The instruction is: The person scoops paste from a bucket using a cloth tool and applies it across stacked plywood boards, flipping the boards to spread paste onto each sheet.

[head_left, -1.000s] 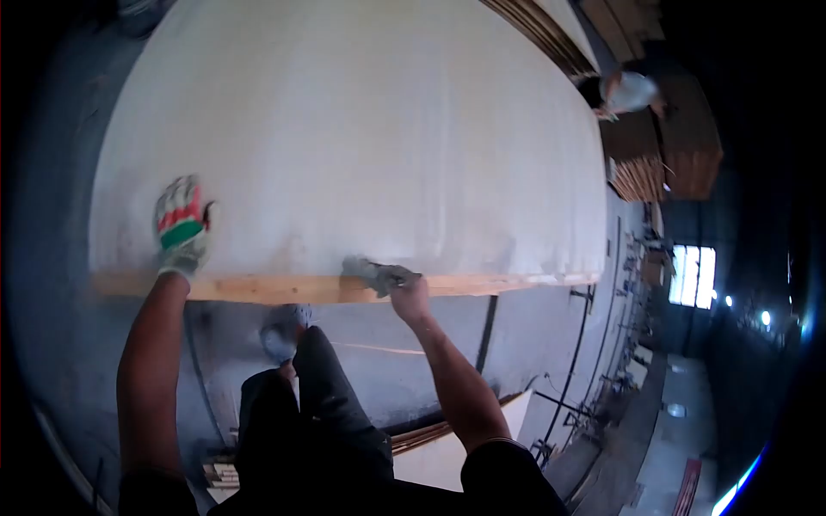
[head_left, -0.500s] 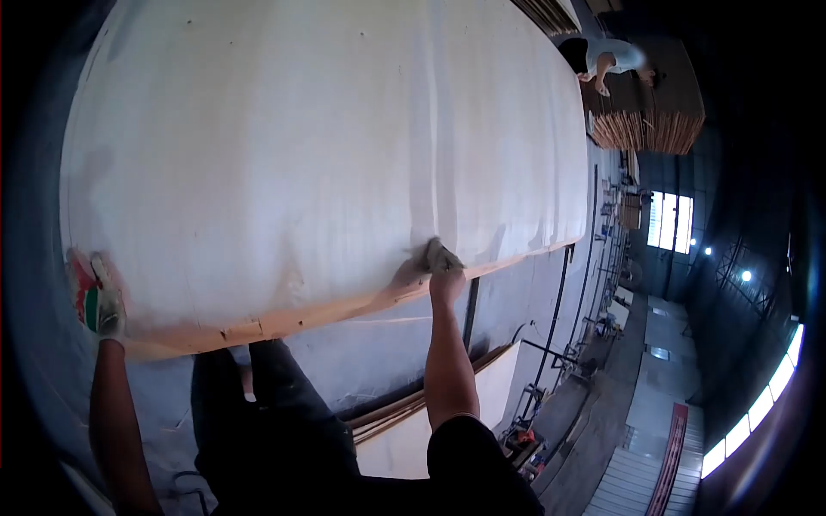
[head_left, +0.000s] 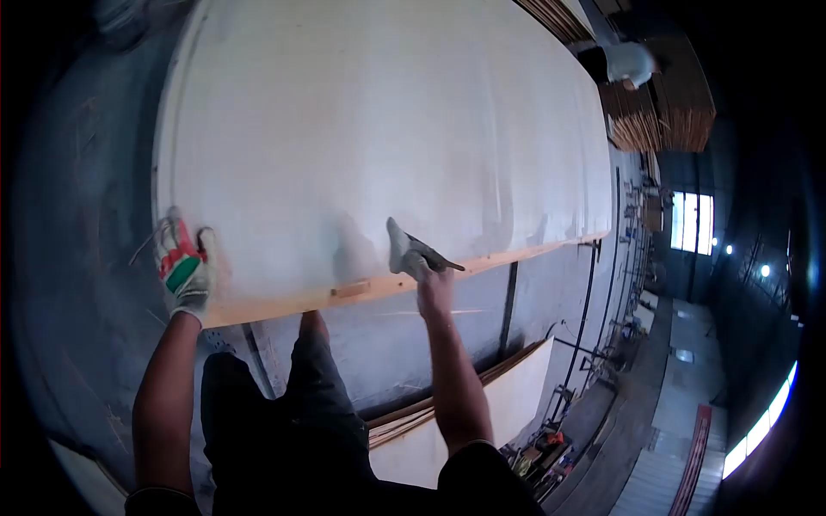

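Note:
A large pale wood sheet (head_left: 344, 129) with a raw light-brown front edge lies before me. My left hand (head_left: 183, 267), in a white glove with red and green patches, rests at the sheet's near left corner, its fingers and thumb apart. A thin dark strand (head_left: 142, 249) sticks out beside those fingers; I cannot tell if it is held. Close to the front edge, my right hand (head_left: 420, 265) is closed round a flat, dark, scraper-like tool (head_left: 443, 260). Its grey tip area (head_left: 396, 243) lies over the sheet's surface; fingers and tool are hard to separate there.
Below the sheet, more boards (head_left: 508, 391) lean near my legs. At the far right end, another person (head_left: 628, 64) is beside a tall stack of thin sheets (head_left: 637, 120). Tools and clutter (head_left: 551, 447) lie on the right, by the aisle.
The view has shifted left. Along the front edge, my right hand has come closer to my left with the flat tool, which now shows more. My left hand stays at the corner.

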